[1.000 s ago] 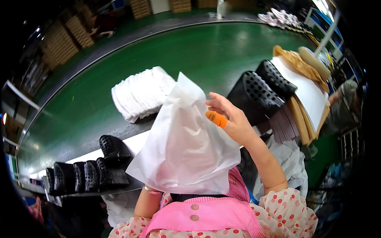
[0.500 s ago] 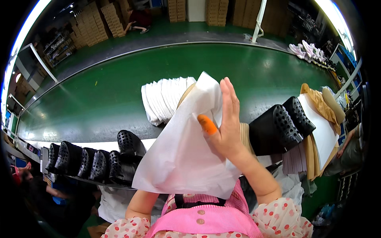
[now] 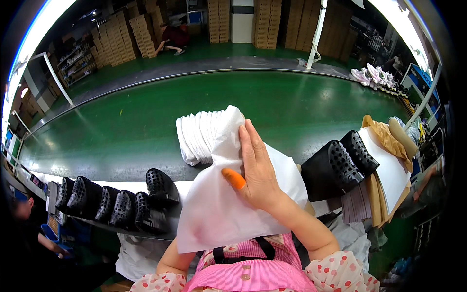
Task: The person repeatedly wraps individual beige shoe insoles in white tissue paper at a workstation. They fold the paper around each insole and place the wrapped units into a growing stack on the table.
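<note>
A sheet of thin white tissue paper (image 3: 221,209) spreads in front of my body, its top corner folded up against a row of folded white bundles (image 3: 199,134). My right hand (image 3: 258,180) lies flat on the sheet with fingers stretched; an orange finger cot (image 3: 233,179) covers its thumb. My left hand is hidden under the paper; only its forearm (image 3: 176,257) shows below, and a faint pinkish patch shows through. Whatever lies beneath the sheet is mostly covered. Right of the paper stands a pair of black shoes with round holes (image 3: 335,168).
Several black perforated shoes (image 3: 121,207) line the near edge at left, one set on a white strip. White and brown paper sheets (image 3: 389,170) lie at right. Beyond stretches the green belt surface (image 3: 272,90), with pale pink shoes (image 3: 374,77) at the far right. Other people are at left and far back.
The head view has tilted, so the scene sits lower. My right hand has moved left and down, pressing the paper; the sheet now spreads further right, covering the tan piece beside the black shoes.
</note>
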`<action>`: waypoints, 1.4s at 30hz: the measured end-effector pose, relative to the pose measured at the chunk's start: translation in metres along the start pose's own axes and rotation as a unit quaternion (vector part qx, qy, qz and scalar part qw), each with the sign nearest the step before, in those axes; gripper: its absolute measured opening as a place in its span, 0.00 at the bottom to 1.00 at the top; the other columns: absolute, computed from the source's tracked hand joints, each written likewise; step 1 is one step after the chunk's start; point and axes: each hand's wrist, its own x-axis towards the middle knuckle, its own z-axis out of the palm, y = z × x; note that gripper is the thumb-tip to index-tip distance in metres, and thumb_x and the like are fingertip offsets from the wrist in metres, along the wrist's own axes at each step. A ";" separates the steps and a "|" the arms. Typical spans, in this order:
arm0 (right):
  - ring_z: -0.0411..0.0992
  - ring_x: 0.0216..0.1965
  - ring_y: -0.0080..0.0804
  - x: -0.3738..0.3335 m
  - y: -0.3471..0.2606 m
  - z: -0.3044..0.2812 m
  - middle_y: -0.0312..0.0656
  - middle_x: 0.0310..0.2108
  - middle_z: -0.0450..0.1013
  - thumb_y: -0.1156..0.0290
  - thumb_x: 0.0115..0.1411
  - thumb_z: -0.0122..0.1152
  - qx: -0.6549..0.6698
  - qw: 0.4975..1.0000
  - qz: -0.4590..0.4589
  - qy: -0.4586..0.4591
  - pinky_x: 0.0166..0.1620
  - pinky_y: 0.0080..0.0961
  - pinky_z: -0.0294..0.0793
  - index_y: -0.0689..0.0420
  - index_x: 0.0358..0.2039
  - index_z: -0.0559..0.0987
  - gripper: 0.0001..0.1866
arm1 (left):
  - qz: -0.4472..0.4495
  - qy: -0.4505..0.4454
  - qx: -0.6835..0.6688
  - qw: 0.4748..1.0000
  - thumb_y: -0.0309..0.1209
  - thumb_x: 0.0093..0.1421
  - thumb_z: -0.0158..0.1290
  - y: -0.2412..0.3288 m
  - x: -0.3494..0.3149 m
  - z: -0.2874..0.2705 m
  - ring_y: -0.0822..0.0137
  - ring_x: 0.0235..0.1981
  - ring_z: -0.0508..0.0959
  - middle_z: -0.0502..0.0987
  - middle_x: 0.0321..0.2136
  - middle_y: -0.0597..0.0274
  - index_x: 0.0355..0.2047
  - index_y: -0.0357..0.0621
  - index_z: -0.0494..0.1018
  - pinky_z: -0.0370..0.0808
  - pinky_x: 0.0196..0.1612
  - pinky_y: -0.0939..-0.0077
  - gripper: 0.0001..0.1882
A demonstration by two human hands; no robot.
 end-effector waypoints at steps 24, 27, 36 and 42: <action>0.59 0.64 0.51 -0.016 0.002 -0.021 0.47 0.63 0.61 0.74 0.53 0.66 -0.008 0.998 -0.058 -0.025 0.62 0.40 0.64 0.56 0.60 0.70 0.32 | 0.020 0.000 0.049 0.999 0.35 0.70 0.45 -0.003 -0.020 -0.001 0.68 0.58 0.68 0.67 0.59 0.60 0.63 0.39 0.59 0.66 0.60 0.74 0.25; 0.62 0.62 0.48 -0.021 0.005 -0.015 0.45 0.61 0.65 0.79 0.52 0.65 -0.010 0.997 -0.073 -0.018 0.61 0.38 0.67 0.54 0.56 0.74 0.29 | 0.021 -0.001 0.054 0.998 0.35 0.70 0.46 -0.003 -0.022 -0.003 0.68 0.58 0.68 0.67 0.59 0.60 0.63 0.39 0.59 0.66 0.60 0.74 0.25; 0.70 0.45 0.41 -0.018 0.011 -0.020 0.42 0.43 0.72 0.85 0.46 0.65 0.002 0.994 -0.088 0.062 0.45 0.34 0.74 0.58 0.41 0.78 0.19 | 0.034 -0.019 0.039 0.998 0.34 0.69 0.46 -0.022 -0.023 -0.002 0.68 0.58 0.68 0.66 0.59 0.60 0.64 0.39 0.58 0.66 0.60 0.75 0.25; 0.70 0.45 0.43 -0.022 0.005 -0.015 0.42 0.45 0.72 0.83 0.42 0.68 0.022 0.989 -0.141 0.028 0.46 0.34 0.72 0.56 0.42 0.79 0.22 | 0.005 -0.003 -0.008 1.000 0.35 0.69 0.46 -0.034 -0.036 -0.008 0.70 0.56 0.68 0.66 0.59 0.60 0.64 0.39 0.58 0.68 0.58 0.77 0.26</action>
